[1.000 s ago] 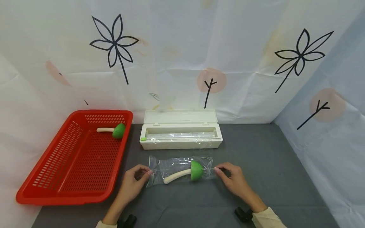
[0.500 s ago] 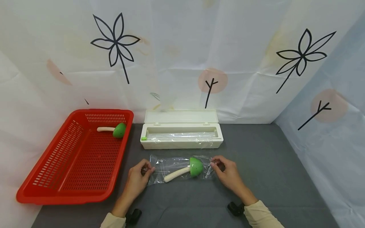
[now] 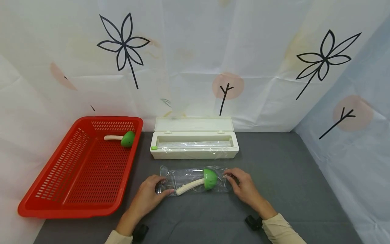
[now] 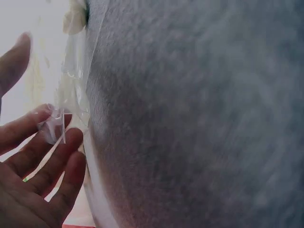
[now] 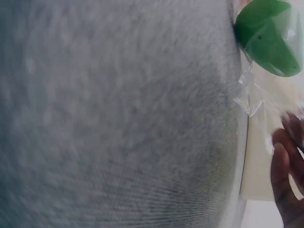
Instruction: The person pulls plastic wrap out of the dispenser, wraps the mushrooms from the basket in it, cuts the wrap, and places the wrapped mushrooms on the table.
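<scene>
1. Now, on the grey bench (image 3: 289,176), a mushroom-shaped piece (image 3: 198,183) with a green cap and a pale, slightly curved stem lies on a sheet of clear film (image 3: 184,173), between the hands; its cap points toward the right hand.
2. The left hand (image 3: 147,195) is spread at the film's left end, thumb and fingers well apart, with a loose edge of film against its fingertips (the left wrist view shows this best).
3. The right hand (image 3: 246,186) pinches the film's right end between thumb and fingers, just beside the green cap.
4. Behind the film stands a white box (image 3: 195,155), its lid (image 3: 194,124) raised, with clear plastic (image 3: 195,145) inside.
5. To the left is a red basket (image 3: 130,169), and a second mushroom (image 3: 125,139) lies inside near its far right corner.
6. White cloth (image 3: 262,88) printed with flowers hangs behind.
</scene>
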The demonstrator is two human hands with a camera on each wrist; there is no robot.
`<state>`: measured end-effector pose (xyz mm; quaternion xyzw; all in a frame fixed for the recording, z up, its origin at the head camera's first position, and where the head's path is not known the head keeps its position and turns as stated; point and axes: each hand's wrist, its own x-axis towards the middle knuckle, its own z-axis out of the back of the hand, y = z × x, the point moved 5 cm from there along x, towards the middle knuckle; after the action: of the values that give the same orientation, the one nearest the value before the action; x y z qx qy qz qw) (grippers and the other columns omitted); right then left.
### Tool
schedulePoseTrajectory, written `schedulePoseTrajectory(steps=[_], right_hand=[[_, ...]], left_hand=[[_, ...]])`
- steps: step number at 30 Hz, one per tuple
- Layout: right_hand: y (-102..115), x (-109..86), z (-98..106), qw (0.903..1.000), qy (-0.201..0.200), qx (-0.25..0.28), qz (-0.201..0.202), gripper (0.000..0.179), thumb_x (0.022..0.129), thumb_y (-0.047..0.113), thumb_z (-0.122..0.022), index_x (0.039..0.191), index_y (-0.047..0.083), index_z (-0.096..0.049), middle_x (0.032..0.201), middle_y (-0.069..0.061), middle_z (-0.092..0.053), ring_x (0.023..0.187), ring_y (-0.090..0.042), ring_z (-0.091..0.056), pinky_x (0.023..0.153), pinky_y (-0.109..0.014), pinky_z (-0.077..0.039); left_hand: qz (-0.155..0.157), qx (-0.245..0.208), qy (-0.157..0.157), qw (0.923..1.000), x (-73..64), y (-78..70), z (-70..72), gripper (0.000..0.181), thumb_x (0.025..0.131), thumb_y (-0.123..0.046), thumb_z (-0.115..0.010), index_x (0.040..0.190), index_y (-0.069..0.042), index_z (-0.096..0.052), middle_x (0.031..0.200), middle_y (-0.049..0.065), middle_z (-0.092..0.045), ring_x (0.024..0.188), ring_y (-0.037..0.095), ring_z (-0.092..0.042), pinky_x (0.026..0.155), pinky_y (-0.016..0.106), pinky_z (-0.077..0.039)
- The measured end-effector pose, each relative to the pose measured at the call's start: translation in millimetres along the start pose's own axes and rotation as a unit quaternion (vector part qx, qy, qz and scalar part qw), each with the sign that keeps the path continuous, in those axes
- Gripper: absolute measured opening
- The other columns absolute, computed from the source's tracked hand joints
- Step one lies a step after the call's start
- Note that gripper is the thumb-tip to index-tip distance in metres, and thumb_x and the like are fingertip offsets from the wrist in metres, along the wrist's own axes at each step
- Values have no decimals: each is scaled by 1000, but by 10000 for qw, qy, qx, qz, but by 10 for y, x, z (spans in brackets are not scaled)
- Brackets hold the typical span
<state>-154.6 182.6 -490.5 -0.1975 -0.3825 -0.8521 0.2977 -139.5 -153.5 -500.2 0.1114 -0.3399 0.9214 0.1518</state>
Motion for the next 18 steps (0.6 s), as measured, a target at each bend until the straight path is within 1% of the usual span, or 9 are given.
schedulePoseTrajectory(steps=[2, 4, 7, 9, 11, 13, 15, 16, 18], right_hand=[[1, 19, 1, 9996, -82, -217, 165, 28, 81, -18, -71, 95, 6, -70, 88, -1, -66, 77, -12, -60, 68, -27, -50], [-1, 39, -6, 9986, -55, -415, 314, 30, 80, -19, -70, 92, 8, -69, 87, 0, -65, 78, -12, -60, 68, -29, -50], [-11, 56, -26, 9972, 220, -600, 390, 30, 80, -20, -69, 94, 7, -70, 89, 0, -66, 83, -13, -60, 71, -31, -52], [-22, 50, -36, 9963, 501, -638, 293, 29, 83, -17, -68, 98, 7, -72, 93, 0, -68, 87, -15, -62, 74, -35, -53], [-32, 34, -43, 9943, 814, -672, 113, 24, 86, -9, -70, 104, 7, -73, 98, 0, -69, 93, -16, -62, 77, -39, -54], [-39, 15, -60, 9903, 1133, -801, -16, 21, 89, 5, -74, 109, 8, -73, 104, 0, -68, 98, -17, -61, 81, -41, -54], [-35, 5, -79, 9855, 1412, -936, -12, 30, 87, 19, -81, 114, 9, -72, 108, 0, -67, 102, -17, -59, 84, -42, -54], [-31, 1, -92, 9830, 1516, -1034, 72, 38, 84, 25, -84, 116, 9, -71, 110, -1, -67, 103, -18, -59, 86, -43, -53], [-23, 0, -108, 9798, 1601, -1168, 277, 48, 79, 30, -89, 117, 8, -70, 111, -1, -66, 104, -19, -59, 86, -42, -53]], left_hand=[[-1, 247, 261, 9994, -10, -9, -29, 56, 67, -34, -96, 110, -5, -74, 101, 3, -69, 96, 23, -64, 83, 45, -53], [-34, 478, 467, 9978, -14, -20, -53, 61, 65, -36, -97, 112, -5, -74, 104, 4, -68, 99, 26, -63, 86, 48, -51], [-107, 768, 702, 9945, -6, -32, -75, 64, 64, -36, -97, 115, -5, -73, 107, 5, -67, 101, 28, -61, 88, 49, -49], [-173, 971, 861, 9914, -1, -45, -83, 65, 65, -36, -96, 117, -5, -73, 108, 5, -66, 102, 28, -60, 88, 49, -49], [-258, 1096, 1019, 9884, 3, -57, -89, 62, 69, -34, -95, 118, -4, -73, 110, 5, -65, 103, 28, -59, 88, 49, -48], [-356, 1210, 1155, 9853, 5, -69, -93, 57, 73, -32, -93, 119, -3, -74, 111, 6, -63, 104, 29, -58, 88, 49, -48], [-441, 1249, 1250, 9833, 3, -81, -90, 53, 77, -29, -90, 119, -2, -74, 112, 7, -62, 103, 29, -58, 87, 49, -48], [-475, 1255, 1281, 9826, 3, -84, -89, 50, 79, -28, -89, 119, -2, -74, 112, 8, -62, 103, 29, -58, 87, 48, -49], [-530, 1286, 1310, 9816, 2, -88, -83, 46, 81, -24, -88, 119, -2, -74, 112, 7, -62, 103, 28, -58, 86, 48, -49]])
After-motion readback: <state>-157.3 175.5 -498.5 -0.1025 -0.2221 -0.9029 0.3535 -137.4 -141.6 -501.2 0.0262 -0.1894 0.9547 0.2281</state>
